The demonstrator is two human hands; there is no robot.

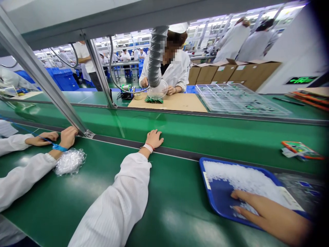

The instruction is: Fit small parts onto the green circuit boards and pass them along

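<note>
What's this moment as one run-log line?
left hand: open, at green belt edge | right hand: fingers apart, in blue tray | white pieces: mostly tray's far side

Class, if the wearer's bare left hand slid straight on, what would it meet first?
The bare left hand would probably first meet the long, dark rail beyond the glossy green flat belt, though depth is unclear.

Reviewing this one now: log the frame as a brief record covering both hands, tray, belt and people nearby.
Left hand: open, palm down at the edge of the green belt
Right hand: visible fingertips apart, at the blue tray
Tray contents: many small white pieces
On belt: orange-edged item, right side
Nearby: person across the belt
</note>
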